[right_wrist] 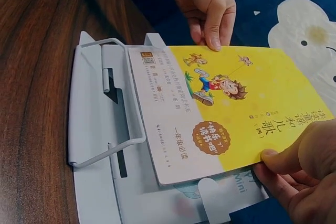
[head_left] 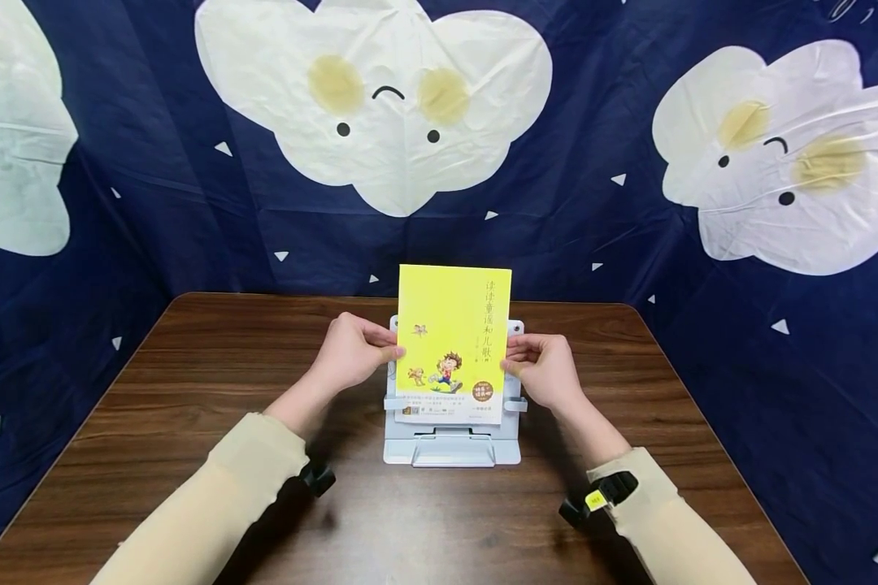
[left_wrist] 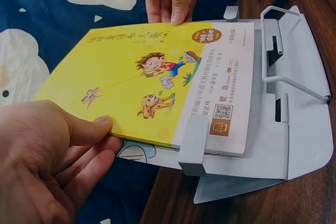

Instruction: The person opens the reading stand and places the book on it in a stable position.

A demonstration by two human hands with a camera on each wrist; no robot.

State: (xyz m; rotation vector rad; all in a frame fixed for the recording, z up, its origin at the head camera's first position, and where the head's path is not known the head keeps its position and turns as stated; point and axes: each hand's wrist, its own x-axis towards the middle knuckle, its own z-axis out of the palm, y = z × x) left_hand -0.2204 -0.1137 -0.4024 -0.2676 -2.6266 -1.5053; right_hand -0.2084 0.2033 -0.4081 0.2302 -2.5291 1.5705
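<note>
A yellow book (head_left: 439,325) with a cartoon child on its cover stands tilted back in front of a white book stand (head_left: 395,452). My left hand (head_left: 351,353) pinches the book's left edge, thumb on the cover and fingers behind. On the opposite edge, my right hand (head_left: 549,370) grips it the same way. In the left wrist view the stand's side clip (left_wrist: 194,142) overlaps the book's lower edge. A matching clip (right_wrist: 212,200) lies beside the book in the right wrist view. The stand's wire bar (right_wrist: 137,106) crosses near the book's bottom end.
The stand rests on a dark brown wooden table (head_left: 212,374). Behind and at both sides hangs a navy cloth (head_left: 585,97) with white clouds. Each wrist carries a black camera, one at the left wrist (head_left: 318,478) and one at the right (head_left: 575,512).
</note>
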